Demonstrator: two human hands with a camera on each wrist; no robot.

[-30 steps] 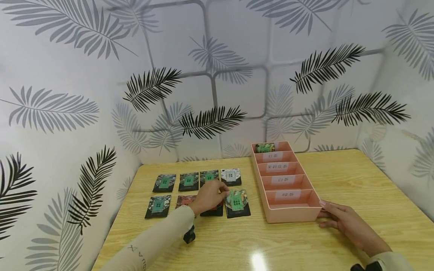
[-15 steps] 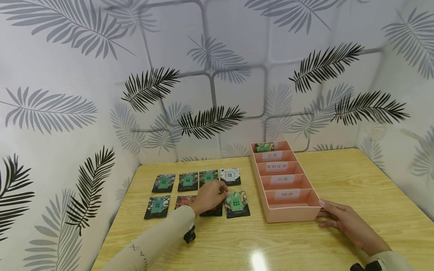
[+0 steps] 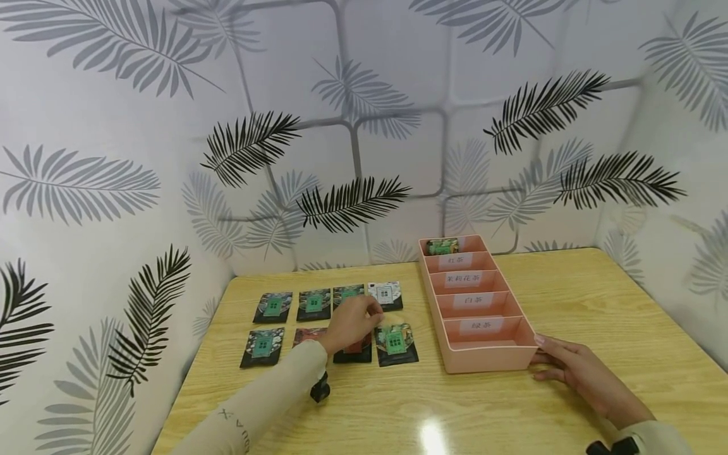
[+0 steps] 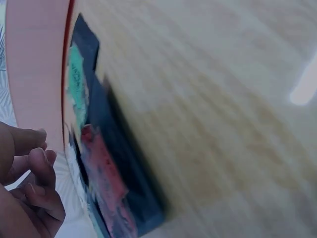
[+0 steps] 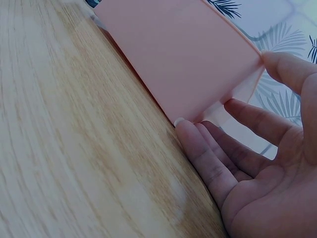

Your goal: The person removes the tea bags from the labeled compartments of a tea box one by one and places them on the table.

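My left hand [image 3: 351, 325] hovers over two rows of tea packets, its fingers loosely curled with nothing visible in them. Below it lies a red-labelled packet [image 3: 355, 355], partly covered by the hand. A green-labelled packet [image 3: 397, 344] is just to its right, and a white packet [image 3: 385, 295] lies behind. In the left wrist view, the thumb and fingers appear apart from the packets. My right hand [image 3: 586, 373] holds the near right corner of a pink divided box [image 3: 489, 361], thumb at the rim and fingers against the side and lower edge.
Paper labels mark the box's compartments; the far one holds a green-labelled packet [image 3: 442, 247]. More packets lie leftward, including a teal-labelled one [image 3: 262, 347] in front and green-labelled ones [image 3: 273, 308] behind. A patterned wall [image 3: 392, 158] rises behind the wooden table [image 3: 364, 417].
My left hand has shifted slightly away from me, off the green-labelled packet's edge toward the white packet. The right hand keeps its hold on the box, and the packets lie as before.
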